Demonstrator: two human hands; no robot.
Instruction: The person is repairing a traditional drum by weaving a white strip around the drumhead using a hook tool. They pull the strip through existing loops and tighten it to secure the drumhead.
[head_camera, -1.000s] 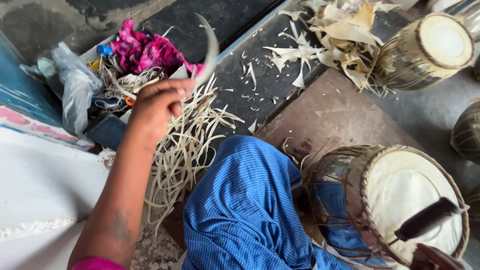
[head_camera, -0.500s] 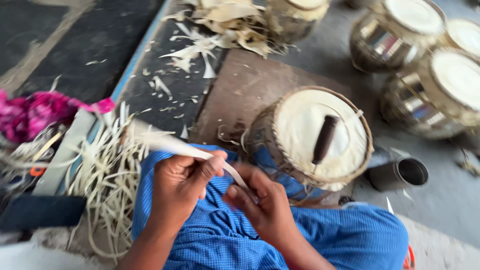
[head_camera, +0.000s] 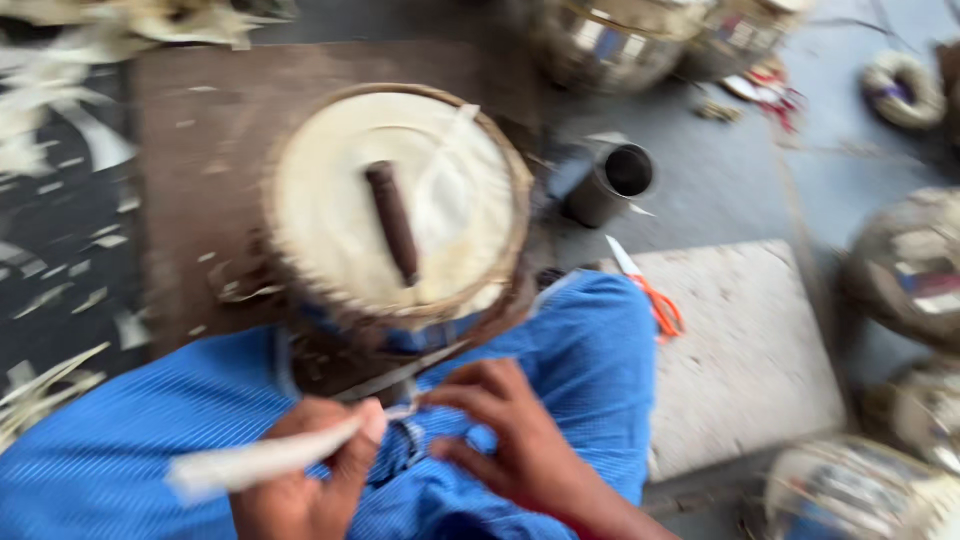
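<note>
The left hand (head_camera: 300, 470) pinches a pale strip (head_camera: 260, 460) over the blue lap, at 6 o'clock from the drum (head_camera: 400, 200). The right hand (head_camera: 510, 440) seems to grip its tip; blur hides this. Best keep it taut while feeding.

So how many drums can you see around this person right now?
6, though blur may hide more: one drum in front of the person's knees, two at the top edge, and three down the right side.
</note>
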